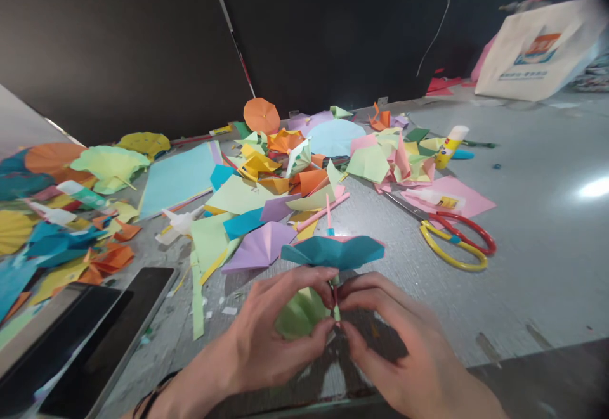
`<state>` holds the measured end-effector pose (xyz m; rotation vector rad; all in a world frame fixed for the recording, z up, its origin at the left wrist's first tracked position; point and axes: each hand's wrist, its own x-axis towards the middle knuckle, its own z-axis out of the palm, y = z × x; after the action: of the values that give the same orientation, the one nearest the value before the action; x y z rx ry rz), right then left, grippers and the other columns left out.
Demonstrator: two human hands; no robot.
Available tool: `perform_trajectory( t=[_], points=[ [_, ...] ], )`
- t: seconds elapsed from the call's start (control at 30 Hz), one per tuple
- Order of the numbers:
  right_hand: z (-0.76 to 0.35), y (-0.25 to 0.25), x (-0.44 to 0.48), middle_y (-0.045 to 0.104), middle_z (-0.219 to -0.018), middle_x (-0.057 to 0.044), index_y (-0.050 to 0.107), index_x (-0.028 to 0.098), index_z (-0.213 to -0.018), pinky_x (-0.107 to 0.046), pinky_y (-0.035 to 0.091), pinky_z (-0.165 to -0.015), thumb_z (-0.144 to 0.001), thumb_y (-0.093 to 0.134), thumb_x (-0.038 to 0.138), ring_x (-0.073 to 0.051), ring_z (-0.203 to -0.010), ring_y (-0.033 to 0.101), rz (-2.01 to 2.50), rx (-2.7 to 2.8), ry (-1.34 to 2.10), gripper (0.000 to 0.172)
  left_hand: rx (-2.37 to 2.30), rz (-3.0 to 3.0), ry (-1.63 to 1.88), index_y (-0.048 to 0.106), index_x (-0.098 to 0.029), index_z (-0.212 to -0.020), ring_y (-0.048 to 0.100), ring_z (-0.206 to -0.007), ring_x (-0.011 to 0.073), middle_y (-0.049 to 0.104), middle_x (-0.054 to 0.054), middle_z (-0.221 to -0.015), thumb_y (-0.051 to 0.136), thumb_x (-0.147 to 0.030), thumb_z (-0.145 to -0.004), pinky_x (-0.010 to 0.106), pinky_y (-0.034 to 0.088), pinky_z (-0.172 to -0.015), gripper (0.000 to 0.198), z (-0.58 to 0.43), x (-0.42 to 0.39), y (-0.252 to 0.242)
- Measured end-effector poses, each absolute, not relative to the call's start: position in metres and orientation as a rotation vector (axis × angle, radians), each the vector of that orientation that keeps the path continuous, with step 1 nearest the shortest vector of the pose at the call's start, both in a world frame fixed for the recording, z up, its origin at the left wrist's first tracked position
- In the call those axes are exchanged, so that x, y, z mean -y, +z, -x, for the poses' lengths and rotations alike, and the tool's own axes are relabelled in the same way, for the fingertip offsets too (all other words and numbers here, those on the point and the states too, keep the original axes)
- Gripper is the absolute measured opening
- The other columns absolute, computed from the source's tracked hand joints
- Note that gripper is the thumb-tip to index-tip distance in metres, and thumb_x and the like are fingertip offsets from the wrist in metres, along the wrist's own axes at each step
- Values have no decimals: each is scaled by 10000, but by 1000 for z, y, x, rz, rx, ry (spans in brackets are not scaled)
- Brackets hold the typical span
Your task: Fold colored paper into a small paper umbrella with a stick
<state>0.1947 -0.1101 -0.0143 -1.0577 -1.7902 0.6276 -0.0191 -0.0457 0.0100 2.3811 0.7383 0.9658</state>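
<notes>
Far left: orange pleated paper disc [56, 160], with a pale green scalloped paper [109, 167] just right of it. Nearer the viewer, 1 smartphone [109, 343] lies on the table [537, 216], screen dark. Next, light blue paper sheet [178, 175]; then purple pleated paper [261, 246], just beyond the left hand [252, 330].

Centre: teal paper umbrella [333, 252], canopy above the fingers, pink stick rising from its top. Left hand pinches the stem below the canopy. Pale green pleated paper [302, 311] shows between its thumb and fingers; cannot tell whether held. Right hand [404, 336] grips the same stem by the fingertips, opposite.

Right: yellow glue stick [450, 148] stands tilted. In front of it, red-and-yellow-handled scissors [455, 239] lie beside pink paper [469, 194]. Far right, printed white bag [537, 51].
</notes>
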Motion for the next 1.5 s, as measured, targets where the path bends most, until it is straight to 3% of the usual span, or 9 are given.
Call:
perform_trajectory(
  t=[0.33,0.73,0.87,1.0,1.07,1.13,1.2,1.37,1.5],
  points=[
    [-191,-16,110,677,-1095,-22,644,257,-1108,-278,590,-888,-926,636,53,-162,-1046,695,1046,1740,642,274,-739,-2378,928,525,-302,-1375,772,-882,147,776,-26,-979,740,-94,-841,231,584,-826,612,21,48,7],
    [-188,-12,107,702,-1057,-22,683,238,-1090,-236,610,-855,-934,647,66,-142,-989,722,1036,1714,593,235,-696,-2348,920,527,-294,-1389,753,-896,128,758,-22,-999,723,-68,-851,218,575,-868,616,20,45,7],
    [-201,-6,113,743,-1163,-46,666,242,-1188,-260,616,-919,-989,610,100,-164,-1086,732,1105,1833,476,250,-653,-2261,970,551,-277,-1380,734,-927,136,739,2,-1000,664,-32,-883,242,584,-883,566,16,43,8],
    [-259,12,114,798,-1110,-11,702,300,-1160,-309,611,-878,-1013,600,178,-188,-979,769,1282,1834,107,217,-633,-2066,1032,604,-274,-1342,716,-900,140,712,20,-995,643,-18,-914,255,616,-856,500,12,42,8],
    [-300,20,103,799,-1123,-57,740,294,-1154,-407,586,-890,-1019,608,256,-262,-998,764,1488,1703,-133,192,-620,-1958,1041,647,-283,-1299,717,-909,141,697,29,-1027,622,-23,-940,258,635,-844,445,12,42,8],
    [-339,25,83,794,-1142,-122,762,225,-1156,-441,547,-847,-988,610,200,-308,-995,753,1694,1656,-240,228,-607,-1886,1037,705,-285,-1237,721,-929,148,672,42,-1068,599,-33,-963,259,650,-821,387,11,42,9],
    [-367,25,59,775,-1204,-183,781,151,-1134,-448,513,-880,-994,588,165,-318,-1054,740,1826,1698,-163,239,-588,-1859,1023,759,-276,-1175,718,-945,162,641,56,-1081,585,-45,-978,266,662,-792,350,11,41,11],
    [-385,18,18,806,-912,-105,818,144,-971,-344,474,-715,-931,711,274,-214,-798,736,1827,1802,21,173,-555,-1795,1008,806,-260,-1135,683,-954,185,606,83,-1071,568,-104,-1009,300,682,-780,311,11,40,14],
    [-378,25,17,801,-955,-95,809,133,-951,-305,489,-689,-903,729,285,-144,-707,708,1802,1714,55,178,-546,-1697,986,818,-229,-1113,674,-951,192,594,104,-1079,585,-193,-1030,318,681,-814,250,13,41,14]
  ],
)
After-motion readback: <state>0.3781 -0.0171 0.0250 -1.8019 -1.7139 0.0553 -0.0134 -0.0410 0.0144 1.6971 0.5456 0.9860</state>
